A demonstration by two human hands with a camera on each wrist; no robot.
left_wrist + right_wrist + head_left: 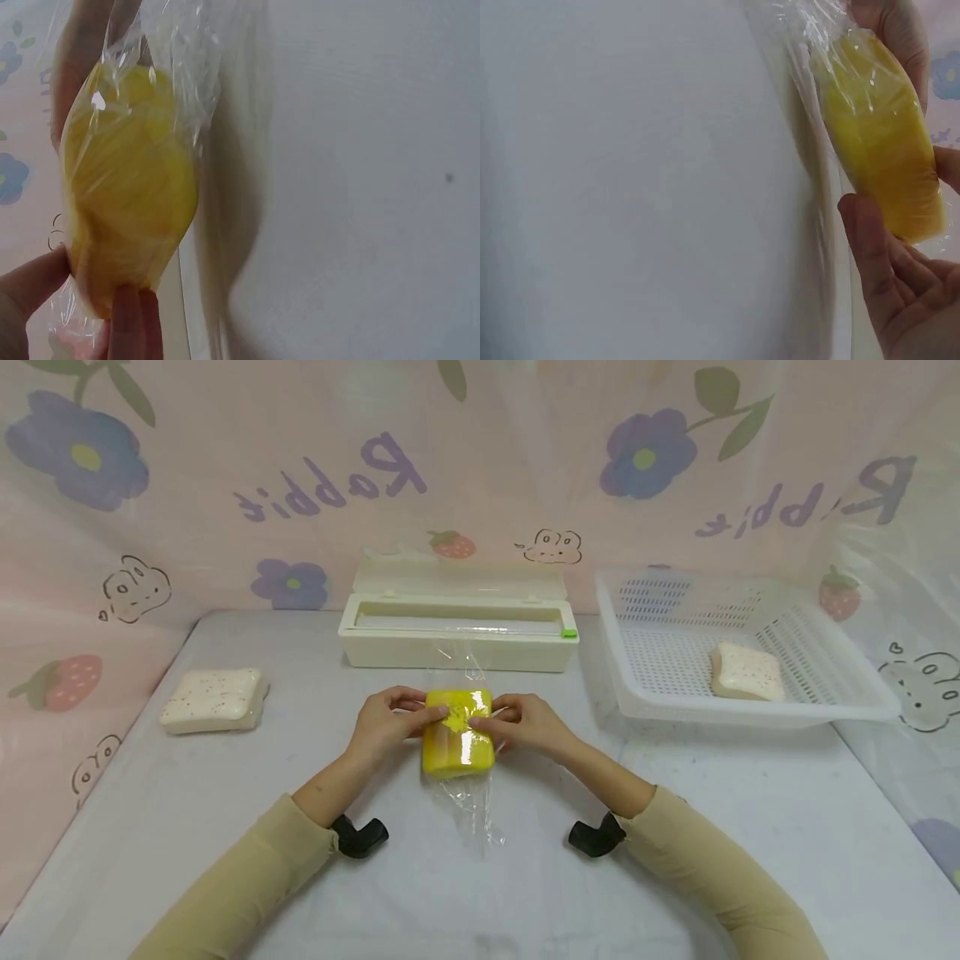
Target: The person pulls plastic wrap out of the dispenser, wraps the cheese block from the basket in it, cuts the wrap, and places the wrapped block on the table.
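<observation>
Left of the left hand [382, 722], a speckled block [213, 697] is lying on the white table [525, 893]. This hand and the right hand [528, 724] are pinching the film-covered yellow block [459, 752] between them, thumbs on top. Beyond them, a cream box [390, 652] is standing before the printed sheet [502, 427] and, rightward, a basket [757, 712].

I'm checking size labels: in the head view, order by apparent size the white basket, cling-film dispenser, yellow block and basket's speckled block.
White basket
Cling-film dispenser
Yellow block
Speckled block in basket
</observation>
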